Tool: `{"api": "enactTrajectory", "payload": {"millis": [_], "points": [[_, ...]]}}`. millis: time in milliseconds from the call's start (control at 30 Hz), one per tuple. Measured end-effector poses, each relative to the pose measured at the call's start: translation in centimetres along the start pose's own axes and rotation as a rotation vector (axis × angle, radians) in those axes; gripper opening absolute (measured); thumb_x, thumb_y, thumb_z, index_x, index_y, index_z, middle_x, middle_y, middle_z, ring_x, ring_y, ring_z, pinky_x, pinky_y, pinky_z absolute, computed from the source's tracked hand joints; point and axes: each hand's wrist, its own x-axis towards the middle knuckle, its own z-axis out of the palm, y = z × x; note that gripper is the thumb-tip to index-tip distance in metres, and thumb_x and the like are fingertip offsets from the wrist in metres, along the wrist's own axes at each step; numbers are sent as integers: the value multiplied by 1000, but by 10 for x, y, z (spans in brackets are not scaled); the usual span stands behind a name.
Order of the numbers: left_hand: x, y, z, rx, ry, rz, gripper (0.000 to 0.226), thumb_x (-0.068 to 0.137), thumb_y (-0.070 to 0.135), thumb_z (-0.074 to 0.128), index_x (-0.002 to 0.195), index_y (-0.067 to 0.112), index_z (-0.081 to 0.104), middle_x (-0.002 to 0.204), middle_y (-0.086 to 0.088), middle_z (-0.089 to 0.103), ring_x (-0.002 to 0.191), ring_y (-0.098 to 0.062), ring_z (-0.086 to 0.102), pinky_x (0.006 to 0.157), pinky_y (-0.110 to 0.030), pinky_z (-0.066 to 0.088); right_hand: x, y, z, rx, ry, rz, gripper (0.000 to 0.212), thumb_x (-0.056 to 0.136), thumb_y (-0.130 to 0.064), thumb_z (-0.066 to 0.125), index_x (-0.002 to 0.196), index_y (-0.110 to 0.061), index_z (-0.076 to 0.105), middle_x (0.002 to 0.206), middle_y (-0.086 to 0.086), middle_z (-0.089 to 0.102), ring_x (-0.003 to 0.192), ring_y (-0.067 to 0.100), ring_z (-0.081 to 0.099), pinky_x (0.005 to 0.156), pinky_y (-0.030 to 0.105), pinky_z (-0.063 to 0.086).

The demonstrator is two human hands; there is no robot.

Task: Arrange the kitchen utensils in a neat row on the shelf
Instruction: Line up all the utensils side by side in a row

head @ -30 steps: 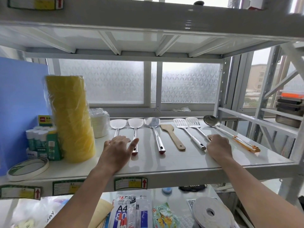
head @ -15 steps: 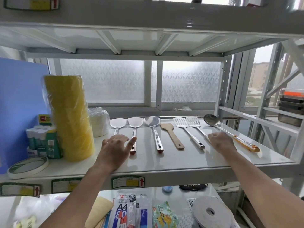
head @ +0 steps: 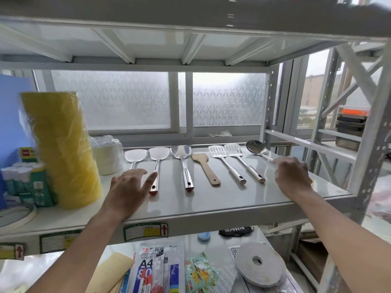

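Several utensils lie side by side on the grey shelf [head: 211, 206], heads toward the window. From the left: a steel spatula [head: 135, 155], a second steel spatula [head: 159, 153], a third [head: 181, 152], a wooden spatula [head: 201, 160], two slotted turners [head: 216, 151] [head: 233, 150] and a ladle [head: 256, 147]. My left hand [head: 129, 191] lies flat with its fingers spread over the leftmost spatula's handle, and its thumb touches the second handle. My right hand [head: 293, 176], blurred, curls over the ladle's handle and hides most of it.
A tall yellow wrapped roll [head: 61, 149], stacked white plates [head: 108, 157] and glue bottles [head: 25, 182] crowd the shelf's left end. A tape ring [head: 14, 214] lies at the front left. The shelf post [head: 368, 144] stands right. Packets and paper discs [head: 260, 263] lie below.
My right hand has moved right, from the end of a slotted turner's handle onto the ladle's handle. My left hand stays over the leftmost spatula's handle. The view has shifted slightly.
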Motion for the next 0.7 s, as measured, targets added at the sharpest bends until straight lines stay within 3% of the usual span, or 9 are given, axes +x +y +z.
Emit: {"api": "enactTrajectory", "payload": {"millis": [100, 333, 700], "points": [[-1, 2, -2, -1, -1, 1, 71, 97, 71, 24, 128, 20, 62, 132, -3, 66, 131, -21, 53, 101, -43, 31, 2, 6, 3, -96, -53, 115, 32, 84, -8, 51, 109, -10, 71, 101, 16, 72, 100, 37, 63, 88, 43, 49], [-1, 3, -2, -5, -7, -7, 67, 98, 67, 26, 128, 21, 63, 132, -1, 65, 131, -19, 52, 102, -41, 30, 3, 7, 8, -102, -112, 231, 32, 85, -9, 50, 109, -10, 71, 103, 19, 72, 100, 38, 67, 88, 40, 50], [0, 2, -1, -2, -25, -12, 69, 97, 70, 22, 125, 23, 63, 131, 3, 65, 131, -17, 51, 102, -40, 29, 6, 12, 16, -91, -158, 240, 32, 82, -9, 49, 102, -16, 73, 99, 16, 72, 96, 37, 69, 82, 39, 50]]}}
